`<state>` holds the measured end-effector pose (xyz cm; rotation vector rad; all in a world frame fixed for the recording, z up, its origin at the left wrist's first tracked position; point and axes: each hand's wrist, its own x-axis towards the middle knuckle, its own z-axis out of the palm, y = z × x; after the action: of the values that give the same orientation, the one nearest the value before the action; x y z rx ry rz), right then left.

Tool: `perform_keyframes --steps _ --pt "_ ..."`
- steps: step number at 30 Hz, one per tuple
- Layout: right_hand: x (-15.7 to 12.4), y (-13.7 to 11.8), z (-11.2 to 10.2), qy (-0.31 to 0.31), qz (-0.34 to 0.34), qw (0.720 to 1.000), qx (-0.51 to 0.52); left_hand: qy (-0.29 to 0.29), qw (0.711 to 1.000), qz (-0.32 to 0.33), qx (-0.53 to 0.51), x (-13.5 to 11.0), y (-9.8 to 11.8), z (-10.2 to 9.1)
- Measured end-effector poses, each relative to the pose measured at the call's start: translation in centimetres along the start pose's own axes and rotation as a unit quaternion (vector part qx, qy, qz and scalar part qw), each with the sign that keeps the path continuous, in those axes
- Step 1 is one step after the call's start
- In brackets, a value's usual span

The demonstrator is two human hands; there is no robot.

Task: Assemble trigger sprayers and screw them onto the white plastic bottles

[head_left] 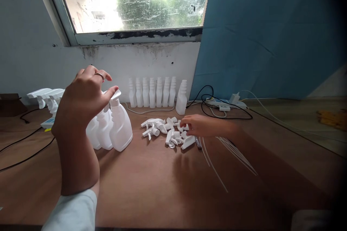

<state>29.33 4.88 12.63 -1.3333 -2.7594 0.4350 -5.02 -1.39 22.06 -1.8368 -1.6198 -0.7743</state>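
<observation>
My left hand (88,92), a ring on one finger, is raised at the spray bottles with thumb and index finger apart. Its thumb overlaps the top of the nearest white spray bottle (121,128); whether they touch I cannot tell. More translucent bottles (104,131) stand behind that one, partly hidden by my wrist. Over a loose pile of white trigger sprayer parts (173,133), my right hand (199,125) has its fingers bent and apart, with nothing clearly gripped. Several trigger sprayer heads (153,126) lie at the pile's left side.
A row of slim white bottles (151,94) lines the wall, with a single bottle (181,97) at its right. Thin white tubes (235,151) lie under my right forearm. Black cables (227,117) and a power strip (235,103) sit at the back right. Sprayer tops (48,95) show far left.
</observation>
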Motion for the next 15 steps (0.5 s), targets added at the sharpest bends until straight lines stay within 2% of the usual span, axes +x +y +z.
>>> perform_keyframes --steps 3,6,8,10,13,15 --pt "-0.2 1.7 2.5 -0.028 0.013 0.999 -0.014 0.031 0.997 0.055 -0.051 -0.5 1.9 -0.9" --pt "-0.8 2.3 4.2 0.011 0.016 1.0 -0.022 0.002 0.979 0.121 -0.167 -1.3 5.3 0.2" --pt "-1.3 2.4 4.7 0.057 0.019 0.998 -0.02 -0.044 0.941 0.193 -0.275 -2.5 7.7 2.6" --pt "-1.8 2.4 4.9 0.085 0.023 0.996 -0.007 -0.126 0.894 0.235 -0.36 -4.4 9.7 5.7" --pt "-2.4 2.0 5.1 0.065 0.008 0.997 0.045 -0.2 0.85 0.197 -0.445 -7.9 11.3 10.0" --pt "-2.6 0.9 5.5 0.053 -0.02 0.995 0.088 -0.213 0.825 0.167 -0.497 -10.3 11.7 12.0"
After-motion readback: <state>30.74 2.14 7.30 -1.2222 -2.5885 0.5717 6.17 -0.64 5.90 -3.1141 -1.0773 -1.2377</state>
